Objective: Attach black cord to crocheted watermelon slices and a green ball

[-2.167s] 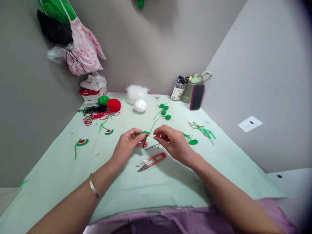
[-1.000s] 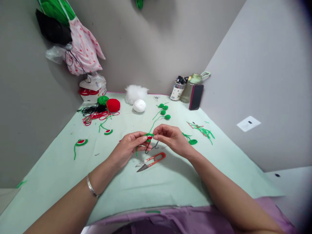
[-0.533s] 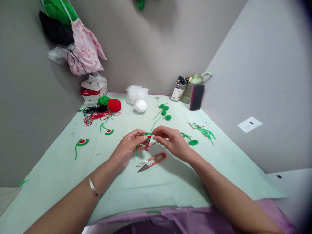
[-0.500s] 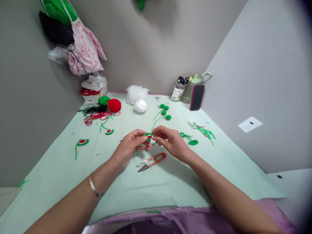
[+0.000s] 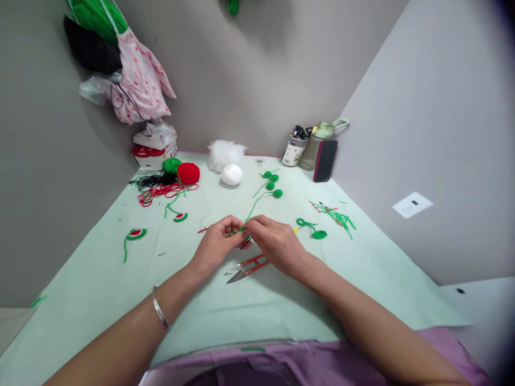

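Note:
My left hand [image 5: 217,244] pinches a small crocheted watermelon slice [image 5: 236,232], mostly covered by fingers; a green edge and a bit of black yarn [image 5: 244,244] show. My right hand [image 5: 279,245] is closed against the slice, its thumb and fingertips bunched at the green edge. What those fingertips grip is hidden. Under the right hand lie orange-handled thread snips [image 5: 245,269], blades pointing left, handle end covered. Two finished-looking slices [image 5: 137,234] with red middles and green rims rest to the left, one of them trailing a green tail.
Behind the hands lie green crocheted balls on strands [image 5: 270,185], white yarn [image 5: 232,175], stuffing [image 5: 226,154] and red yarn [image 5: 189,173]. Rightward are a green leaf-shaped piece [image 5: 319,235] and yarn scraps [image 5: 338,216]. A phone [image 5: 325,161] leans on a bottle [image 5: 309,154] beside a pen tin [image 5: 294,150].
My right hand has moved left and turned over the slice, covering its red face and the snips' handle end. My left hand has shifted only slightly.

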Tool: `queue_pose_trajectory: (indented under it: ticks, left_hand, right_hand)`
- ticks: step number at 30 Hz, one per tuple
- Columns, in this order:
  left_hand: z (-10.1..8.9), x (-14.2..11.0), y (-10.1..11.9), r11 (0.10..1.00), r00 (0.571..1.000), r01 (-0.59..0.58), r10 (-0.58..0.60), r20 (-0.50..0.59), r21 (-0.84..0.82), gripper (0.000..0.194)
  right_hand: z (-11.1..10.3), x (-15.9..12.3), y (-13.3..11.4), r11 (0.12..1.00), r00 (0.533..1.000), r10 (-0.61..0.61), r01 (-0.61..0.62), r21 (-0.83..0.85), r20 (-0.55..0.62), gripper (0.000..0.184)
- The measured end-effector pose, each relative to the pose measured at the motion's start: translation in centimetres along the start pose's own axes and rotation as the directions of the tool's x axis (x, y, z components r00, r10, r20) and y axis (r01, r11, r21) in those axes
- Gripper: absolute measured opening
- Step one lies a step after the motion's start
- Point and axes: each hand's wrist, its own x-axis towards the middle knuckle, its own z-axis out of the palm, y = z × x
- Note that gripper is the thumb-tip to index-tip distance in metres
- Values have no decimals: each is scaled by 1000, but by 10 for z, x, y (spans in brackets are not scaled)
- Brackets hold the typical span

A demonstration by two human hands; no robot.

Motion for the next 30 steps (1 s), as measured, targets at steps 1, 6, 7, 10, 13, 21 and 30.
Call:
queue_pose_trajectory:
  ticks: [1, 6, 7, 10, 13, 21, 30]
  left_hand:
    - [0, 1, -1, 1000, 1000, -21, 21, -13, 20, 15]
    - [-6, 6, -7, 998, 993, -35, 41, -115, 53, 15]
    - [-7, 7, -8, 999, 992, -23, 28, -119, 39, 16]
    - [-11, 8, -8, 1000, 994, -11, 10, -107, -8, 16]
    - [-12, 9, -7, 999, 992, -32, 32, -122, 4, 15]
    - [-18, 14, -12, 996, 986, 10, -23, -163, -84, 19]
    - [-16, 9, -6, 978, 996, 14, -31, -79, -208, 23]
  right_hand:
    - [-2, -1, -3, 998, 997, -49, 46, -47, -56, 19]
    - [-11, -4, -26, 952, 927, -301, 307, -9, -224, 23]
    - [-12, -4, -29, 962, 946, -248, 267, 66, -211, 23]
    - [-18, 0, -33, 879, 996, 94, -78, 470, -10, 17]
    - [-35, 3, -29, 493, 936, 174, -353, 796, 307, 17]
    - [-77, -17, -15, -7, 867, -245, -449, 893, 434, 24]
    - [-38, 8, -1, 578, 921, 326, -374, 726, 214, 12]
